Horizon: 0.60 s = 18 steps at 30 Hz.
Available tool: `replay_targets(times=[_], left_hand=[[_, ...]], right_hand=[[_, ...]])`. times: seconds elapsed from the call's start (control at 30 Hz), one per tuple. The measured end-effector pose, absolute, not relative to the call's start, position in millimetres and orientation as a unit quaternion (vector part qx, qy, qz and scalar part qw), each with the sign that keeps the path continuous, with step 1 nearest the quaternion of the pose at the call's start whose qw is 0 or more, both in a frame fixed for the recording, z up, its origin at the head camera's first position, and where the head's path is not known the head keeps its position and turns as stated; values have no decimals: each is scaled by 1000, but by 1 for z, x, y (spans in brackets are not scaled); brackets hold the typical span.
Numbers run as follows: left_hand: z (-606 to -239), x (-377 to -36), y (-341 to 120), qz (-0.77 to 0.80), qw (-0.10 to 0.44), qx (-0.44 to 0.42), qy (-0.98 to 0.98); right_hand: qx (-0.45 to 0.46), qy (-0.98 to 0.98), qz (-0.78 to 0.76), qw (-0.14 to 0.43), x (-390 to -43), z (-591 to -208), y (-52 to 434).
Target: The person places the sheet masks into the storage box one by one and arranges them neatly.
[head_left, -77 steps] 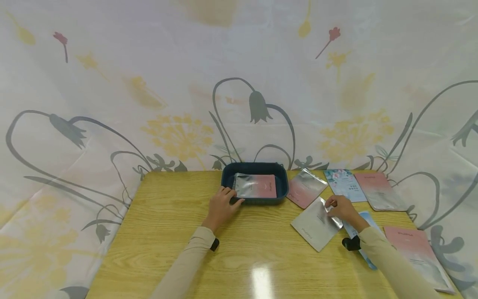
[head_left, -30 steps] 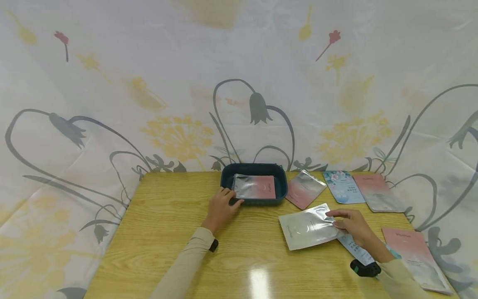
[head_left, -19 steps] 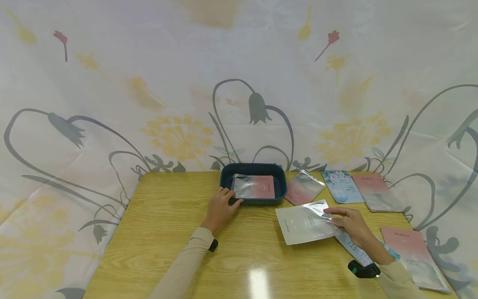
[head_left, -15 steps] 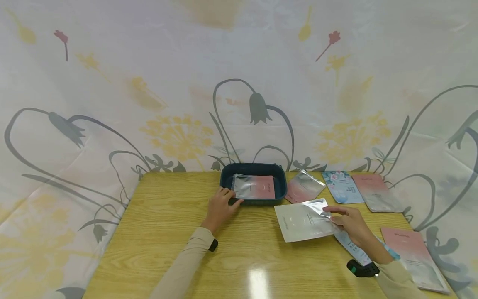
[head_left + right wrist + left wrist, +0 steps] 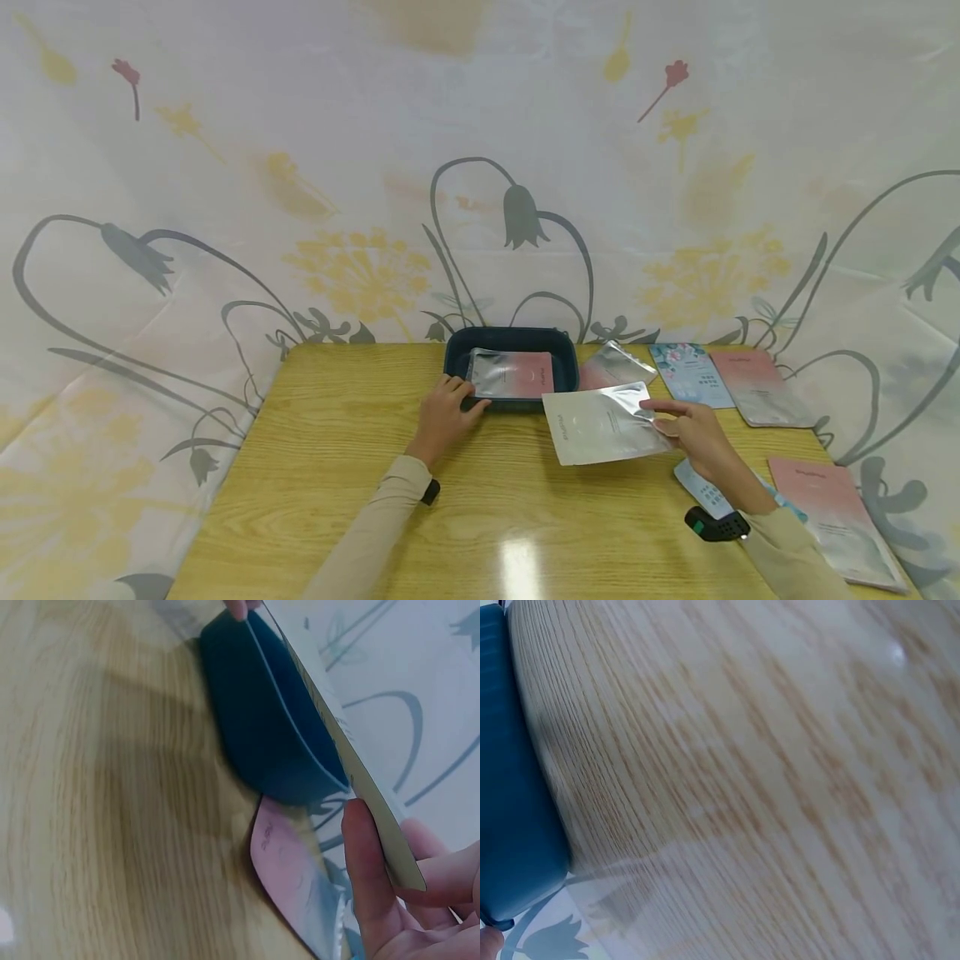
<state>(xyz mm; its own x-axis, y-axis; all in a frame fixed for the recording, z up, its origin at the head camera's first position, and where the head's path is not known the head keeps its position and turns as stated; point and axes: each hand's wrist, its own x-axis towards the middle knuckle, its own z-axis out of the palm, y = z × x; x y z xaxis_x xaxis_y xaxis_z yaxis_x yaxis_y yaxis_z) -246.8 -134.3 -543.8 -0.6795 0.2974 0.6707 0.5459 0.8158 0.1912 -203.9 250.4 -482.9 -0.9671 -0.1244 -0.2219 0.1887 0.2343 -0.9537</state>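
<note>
My right hand [image 5: 701, 442] pinches the right end of a white and silver sheet mask packet [image 5: 603, 425], thumb on one side and fingers on the other. The packet is held above the table, just in front of the dark blue bin [image 5: 517, 405]. In the right wrist view the packet [image 5: 341, 746] appears edge-on, with the bin [image 5: 247, 712] beyond it. My left hand [image 5: 445, 417] holds the bin's front left rim. Inside the bin lies a pink and silver sheet mask packet [image 5: 513, 373]. The left wrist view shows only a fingertip beside the bin [image 5: 517, 765].
Right of the bin, a pink packet [image 5: 618, 365] is partly covered by the held one. Farther right lie a blue floral packet [image 5: 693, 375] and pink packets [image 5: 757, 387], [image 5: 836, 517]. Another blue packet [image 5: 705, 487] is partly under the right wrist. A patterned curtain [image 5: 360, 167] stands behind the table [image 5: 322, 450].
My right hand has lifted the white packet off the table, turned it, and brought it left and toward the bin. My left hand has stayed on the bin's rim.
</note>
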Motion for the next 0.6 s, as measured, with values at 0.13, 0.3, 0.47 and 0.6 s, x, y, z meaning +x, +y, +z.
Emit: replay_targets(times=[0.13,0.3,0.47,0.6], left_hand=[[-543,-246,-134,-195,324,-235,-896],[-543,-246,-134,-195,324,-232,-896],[-542,-246,-134,-196,327,-237,-893],[-541,-246,-133,-197,329,-234,-894]], right_hand=[[26,775,-619,128,-208,-480,245],[30,769,-627,123,-212,-476,239],[43,765,-632,118,-216,-471,234],[48,761,-636,119,-220,-467,229]])
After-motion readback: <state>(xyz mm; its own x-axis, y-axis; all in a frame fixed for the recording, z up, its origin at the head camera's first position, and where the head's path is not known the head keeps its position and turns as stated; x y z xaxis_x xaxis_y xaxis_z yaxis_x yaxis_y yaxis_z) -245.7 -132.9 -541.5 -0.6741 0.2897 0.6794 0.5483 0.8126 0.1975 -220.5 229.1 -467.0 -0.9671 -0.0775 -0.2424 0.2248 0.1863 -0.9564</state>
